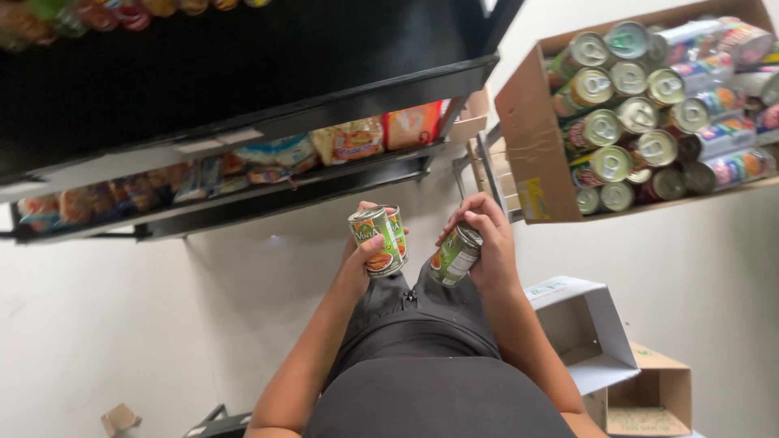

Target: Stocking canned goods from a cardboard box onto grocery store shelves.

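Just below the black shelf (243,97), the left hand (361,264) wraps two green-labelled cans (378,240) held together, and the right hand (484,243) closes its fingers round a single green-labelled can (455,255), tilted with its top toward the shelf. The cans look rigid and, if full, fairly heavy, with smooth paper labels that may slip, so a firm wrap around the cylindrical wall, clear of the rims, seems the surest hold. A cardboard box (531,138) of similar ring-pull tins stands to the right of the shelf.
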